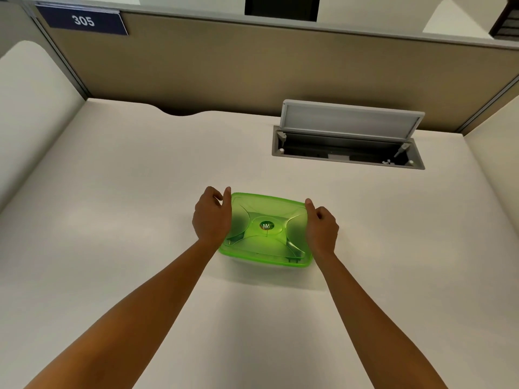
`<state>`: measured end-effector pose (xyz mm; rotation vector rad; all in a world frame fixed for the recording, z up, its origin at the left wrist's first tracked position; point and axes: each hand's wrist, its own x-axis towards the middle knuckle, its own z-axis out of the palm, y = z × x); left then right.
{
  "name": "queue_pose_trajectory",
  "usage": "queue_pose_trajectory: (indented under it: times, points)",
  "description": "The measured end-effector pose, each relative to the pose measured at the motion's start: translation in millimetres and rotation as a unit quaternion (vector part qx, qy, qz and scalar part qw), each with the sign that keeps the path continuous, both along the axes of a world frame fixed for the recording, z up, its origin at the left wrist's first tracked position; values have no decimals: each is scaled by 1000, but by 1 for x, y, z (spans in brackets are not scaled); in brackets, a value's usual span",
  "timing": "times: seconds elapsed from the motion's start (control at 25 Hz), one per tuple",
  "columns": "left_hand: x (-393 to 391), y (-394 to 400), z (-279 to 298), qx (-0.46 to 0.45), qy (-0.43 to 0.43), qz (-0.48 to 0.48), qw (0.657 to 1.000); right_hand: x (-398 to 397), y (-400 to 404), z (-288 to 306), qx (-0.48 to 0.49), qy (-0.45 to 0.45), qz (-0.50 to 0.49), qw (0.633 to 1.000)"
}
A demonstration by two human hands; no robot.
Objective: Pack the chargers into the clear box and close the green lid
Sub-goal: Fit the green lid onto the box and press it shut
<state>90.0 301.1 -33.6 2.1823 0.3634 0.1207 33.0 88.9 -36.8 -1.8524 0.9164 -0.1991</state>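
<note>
A translucent green lid (266,217) with a round sticker at its centre lies flat on top of the clear box, which is almost wholly hidden under it. The box stands in the middle of the white desk (126,206). My left hand (212,217) holds the lid's left edge, thumb against the far left corner. My right hand (321,227) holds the lid's right edge, thumb at the far right corner. No chargers are visible; the green lid hides the box's contents.
An open grey cable hatch (348,141) with its flap raised sits in the desk at the back right. Beige partition walls (224,60) close off the desk at the back and sides. A blue plate reading 305 (82,21) hangs at the upper left.
</note>
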Motion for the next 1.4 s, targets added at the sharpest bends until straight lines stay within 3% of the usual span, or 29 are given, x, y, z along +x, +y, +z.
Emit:
queue_pose_trajectory:
  times: [0.08, 0.16, 0.24, 0.32, 0.48, 0.68, 1.04, 1.24, 1.4]
  points:
    - [-5, -3, 2, 128, -150, -103, 975, 0, 1, 3, -126, -26, 30, 991]
    - [-11, -7, -1, 182, -252, -237, 920, -5, 9, 3, -269, -71, 130, 952]
    - [-20, -10, -6, 205, -248, -302, 897, -16, 25, -3, -335, -63, 237, 910]
    - [-30, -10, -10, 218, -189, -321, 902, -25, 37, -7, -372, -26, 286, 883]
    - [-45, -10, -13, 229, -121, -349, 901, -25, 34, -8, -388, 13, 325, 863]
    - [-46, -10, -11, 262, -106, -357, 890, -26, 39, -7, -379, 16, 302, 875]
    - [-50, -8, -15, 166, -127, -270, 940, -29, 41, -9, -336, -44, 240, 910]
    - [-56, -7, -18, 129, -154, -208, 957, -33, 42, -3, -254, -84, 136, 954]
    - [-64, -3, -24, 15, -156, -160, 975, -33, 38, 0, -205, -139, 84, 965]
